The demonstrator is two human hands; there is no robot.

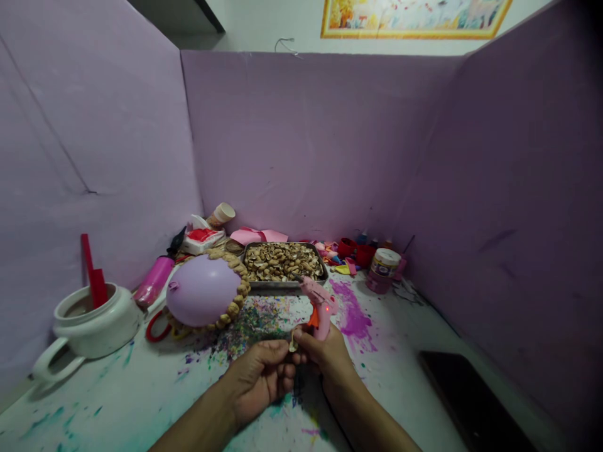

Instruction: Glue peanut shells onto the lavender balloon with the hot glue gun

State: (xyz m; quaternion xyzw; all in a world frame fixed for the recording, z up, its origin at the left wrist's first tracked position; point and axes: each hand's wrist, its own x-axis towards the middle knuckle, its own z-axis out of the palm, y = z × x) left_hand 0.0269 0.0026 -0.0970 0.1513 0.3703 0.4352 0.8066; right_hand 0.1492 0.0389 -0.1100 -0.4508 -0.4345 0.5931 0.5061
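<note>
My right hand (326,353) grips a pink glue gun (318,306) with an orange trigger and a small red light, its nozzle pointing up and to the left. Just beside it, my left hand (260,375) pinches a small nut shell (293,343) between thumb and fingers. The two hands touch near the shell. Left of them a lilac balloon (202,290) rests on the table, with a row of shells (235,302) stuck around its edge. Behind the glue gun stands a metal tray (282,286) full of shells.
A white pot (94,326) with a red tool stands at the left, next to a pink bottle (153,280) and red scissors (155,326). A jar (383,270) and small craft items sit at the back right. A dark flat object (466,402) lies front right. Purple walls enclose the paint-stained table (141,389).
</note>
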